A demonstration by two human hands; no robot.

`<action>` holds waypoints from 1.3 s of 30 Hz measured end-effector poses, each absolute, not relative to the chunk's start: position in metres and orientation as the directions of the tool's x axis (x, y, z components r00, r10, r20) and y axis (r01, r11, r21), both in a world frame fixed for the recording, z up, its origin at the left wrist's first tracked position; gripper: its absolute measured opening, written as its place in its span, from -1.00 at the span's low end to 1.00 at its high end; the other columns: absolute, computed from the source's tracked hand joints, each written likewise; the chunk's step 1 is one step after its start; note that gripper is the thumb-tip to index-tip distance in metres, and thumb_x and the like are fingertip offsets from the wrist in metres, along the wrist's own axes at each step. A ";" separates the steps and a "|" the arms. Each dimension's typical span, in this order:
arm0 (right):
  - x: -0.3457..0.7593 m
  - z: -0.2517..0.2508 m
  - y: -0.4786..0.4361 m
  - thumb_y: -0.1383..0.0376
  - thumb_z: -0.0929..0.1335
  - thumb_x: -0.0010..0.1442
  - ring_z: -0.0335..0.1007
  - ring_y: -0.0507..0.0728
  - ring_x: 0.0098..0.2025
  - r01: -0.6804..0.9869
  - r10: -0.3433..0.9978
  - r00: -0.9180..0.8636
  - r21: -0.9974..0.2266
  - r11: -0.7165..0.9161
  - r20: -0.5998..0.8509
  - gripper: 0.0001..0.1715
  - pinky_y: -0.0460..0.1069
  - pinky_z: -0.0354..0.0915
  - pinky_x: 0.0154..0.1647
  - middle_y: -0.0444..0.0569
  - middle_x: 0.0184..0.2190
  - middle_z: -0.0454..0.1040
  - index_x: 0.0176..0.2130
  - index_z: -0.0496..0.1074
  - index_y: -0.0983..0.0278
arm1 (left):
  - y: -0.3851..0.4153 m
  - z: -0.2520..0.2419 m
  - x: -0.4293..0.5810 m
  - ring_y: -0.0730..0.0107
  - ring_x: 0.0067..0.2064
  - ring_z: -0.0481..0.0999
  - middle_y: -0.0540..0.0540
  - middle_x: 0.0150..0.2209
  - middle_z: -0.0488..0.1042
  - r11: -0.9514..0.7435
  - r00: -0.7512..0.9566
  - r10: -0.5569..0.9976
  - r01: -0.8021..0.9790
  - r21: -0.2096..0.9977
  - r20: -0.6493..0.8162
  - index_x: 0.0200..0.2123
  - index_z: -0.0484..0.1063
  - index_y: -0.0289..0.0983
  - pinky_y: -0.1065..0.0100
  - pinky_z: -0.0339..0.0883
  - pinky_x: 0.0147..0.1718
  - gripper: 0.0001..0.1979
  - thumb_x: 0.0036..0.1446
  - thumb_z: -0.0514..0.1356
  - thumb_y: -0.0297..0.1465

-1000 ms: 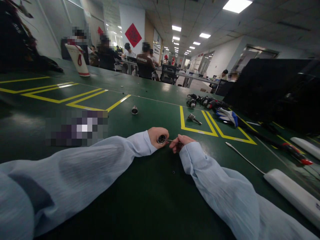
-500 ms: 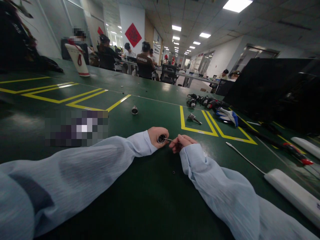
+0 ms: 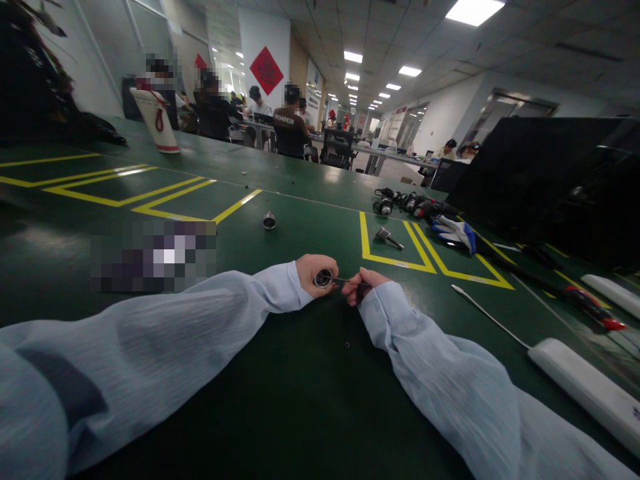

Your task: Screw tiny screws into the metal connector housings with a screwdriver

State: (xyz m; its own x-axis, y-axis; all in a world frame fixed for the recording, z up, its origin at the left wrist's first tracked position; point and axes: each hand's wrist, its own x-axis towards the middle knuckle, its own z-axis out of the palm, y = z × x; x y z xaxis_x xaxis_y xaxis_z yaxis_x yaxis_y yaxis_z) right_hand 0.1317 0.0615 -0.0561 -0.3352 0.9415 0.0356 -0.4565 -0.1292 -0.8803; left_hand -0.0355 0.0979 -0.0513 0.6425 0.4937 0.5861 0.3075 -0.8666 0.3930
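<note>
My left hand [image 3: 311, 270] is closed around a round metal housing [image 3: 323, 279], its hollow end turned to the right. A thin metal rod [image 3: 341, 279] runs from that hollow end to my right hand [image 3: 361, 287], whose fingers pinch it. Whether the rod is a hex key or a small screwdriver I cannot tell. On the table below the hands lies a tiny dark ring-shaped part [image 3: 347, 345]. A metal cup-shaped part [image 3: 269, 221] stands beyond my left hand. A metal piece with a shaft [image 3: 389, 238] lies inside a yellow taped box beyond my right hand.
The green table [image 3: 280, 400] carries yellow tape outlines. At the right are blue-and-white gloves [image 3: 455, 233], dark cabled tools [image 3: 400, 201], a white bar-shaped device [image 3: 585, 387] and a red-handled tool [image 3: 595, 307]. A white paper cup [image 3: 156, 120] stands far left. People sit beyond.
My right hand has shifted slightly right, with its fingers turned a little on the rod. The left hand and the housing have stayed nearly in place.
</note>
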 end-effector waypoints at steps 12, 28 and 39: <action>0.131 -0.050 0.055 0.24 0.33 -0.01 0.32 0.00 -0.65 -0.396 0.940 -0.340 -0.910 -0.123 0.021 -0.75 -0.11 0.27 -0.62 -0.05 -0.64 0.49 -0.61 0.40 0.34 | 0.095 -0.049 -0.035 0.54 -0.54 0.27 0.00 -0.59 0.30 -0.851 0.663 0.512 0.310 0.423 0.546 -0.57 0.24 -0.31 0.51 0.16 -0.54 -0.87 -0.08 0.08 -0.38; 0.125 -0.046 0.047 0.24 0.34 -0.02 0.30 -0.03 -0.66 -0.330 0.974 -0.214 -0.944 0.003 0.078 -0.76 -0.12 0.26 -0.62 -0.07 -0.64 0.49 -0.60 0.40 0.34 | 0.096 -0.051 -0.035 0.55 -0.54 0.27 0.01 -0.60 0.29 -0.857 0.639 0.510 0.322 0.401 0.575 -0.57 0.24 -0.31 0.51 0.15 -0.54 -0.87 -0.08 0.08 -0.38; 0.133 -0.047 0.054 0.20 0.33 -0.04 0.28 0.00 -0.66 -0.324 0.947 -0.318 -0.943 -0.071 0.038 -0.71 -0.08 0.24 -0.63 -0.03 -0.66 0.47 -0.64 0.40 0.35 | 0.096 -0.049 -0.035 0.54 -0.53 0.28 0.01 -0.59 0.29 -0.858 0.657 0.507 0.323 0.400 0.558 -0.57 0.23 -0.31 0.50 0.16 -0.53 -0.87 -0.08 0.09 -0.38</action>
